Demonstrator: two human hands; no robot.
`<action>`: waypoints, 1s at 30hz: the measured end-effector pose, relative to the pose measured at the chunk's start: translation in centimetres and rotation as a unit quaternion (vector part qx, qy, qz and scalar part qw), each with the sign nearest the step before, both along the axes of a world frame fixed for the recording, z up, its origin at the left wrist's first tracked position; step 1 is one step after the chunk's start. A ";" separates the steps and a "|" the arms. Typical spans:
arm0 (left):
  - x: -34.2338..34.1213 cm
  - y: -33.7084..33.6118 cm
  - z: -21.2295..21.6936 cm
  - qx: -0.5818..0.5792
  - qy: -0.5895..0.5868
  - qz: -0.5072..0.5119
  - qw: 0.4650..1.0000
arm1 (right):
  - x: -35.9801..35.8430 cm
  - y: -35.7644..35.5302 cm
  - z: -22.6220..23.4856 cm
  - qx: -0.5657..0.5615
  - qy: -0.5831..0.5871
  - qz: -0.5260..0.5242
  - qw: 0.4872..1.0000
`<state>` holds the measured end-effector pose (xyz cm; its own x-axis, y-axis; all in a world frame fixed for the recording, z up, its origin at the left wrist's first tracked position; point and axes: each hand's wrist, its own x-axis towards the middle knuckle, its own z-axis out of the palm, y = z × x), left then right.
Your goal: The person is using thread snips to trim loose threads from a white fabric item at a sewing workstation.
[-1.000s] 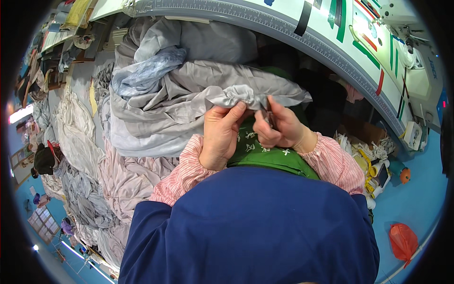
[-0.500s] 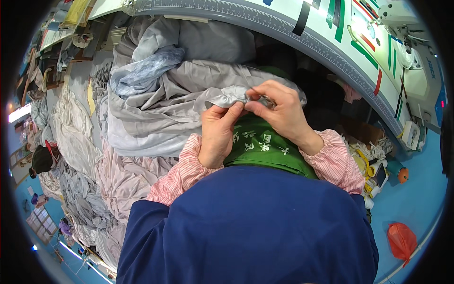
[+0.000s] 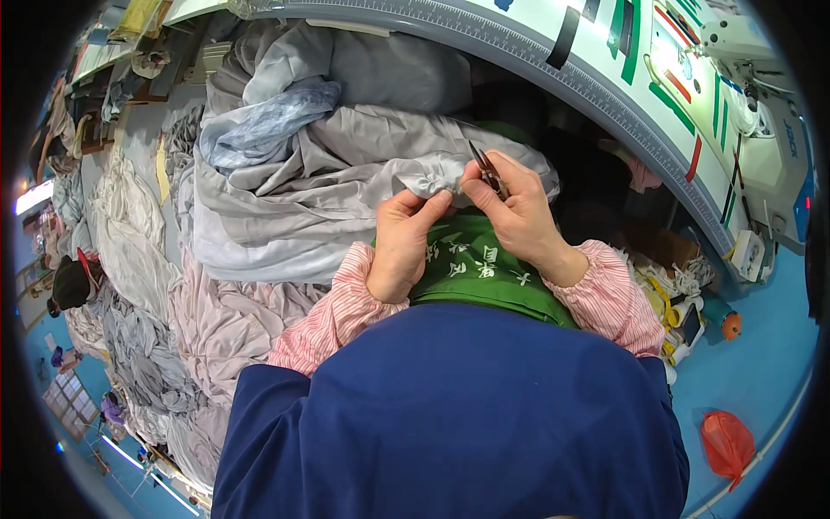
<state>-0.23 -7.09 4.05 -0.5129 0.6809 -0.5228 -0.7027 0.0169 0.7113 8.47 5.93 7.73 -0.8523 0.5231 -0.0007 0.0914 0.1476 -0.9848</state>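
My left hand [image 3: 405, 240] pinches a bunched corner of the grey fabric [image 3: 285, 208] that lies heaped in front of me. My right hand [image 3: 517, 212] grips small dark thread snips [image 3: 486, 169], their tips pointing up and left right at that pinched corner. Both wrists wear pink striped sleeve covers [image 3: 333, 311]. A green apron [image 3: 484, 272] shows below the hands, above my blue top [image 3: 458, 415].
A curved sewing table [image 3: 622, 78] with a ruler edge and green markings runs across the top right, a white sewing machine [image 3: 761, 112] on it. More grey and pale cloth [image 3: 138, 285] piles at left. A red bag [image 3: 726, 441] lies on the blue floor.
My right hand has lifted and turned the snips toward the fabric corner. The left hand has shifted slightly up along the bunched edge.
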 end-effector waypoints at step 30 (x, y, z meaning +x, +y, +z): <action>0.1 -0.5 -1.2 -0.062 0.138 -0.035 0.988 | 0.2 1.0 -3.6 0.425 -0.099 0.016 0.900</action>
<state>-0.17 -7.60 2.83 -0.6006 0.6593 -0.4523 -0.4768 0.1587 0.8646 8.64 6.90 4.17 -0.8939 0.3825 0.2338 0.2358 0.8447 -0.4804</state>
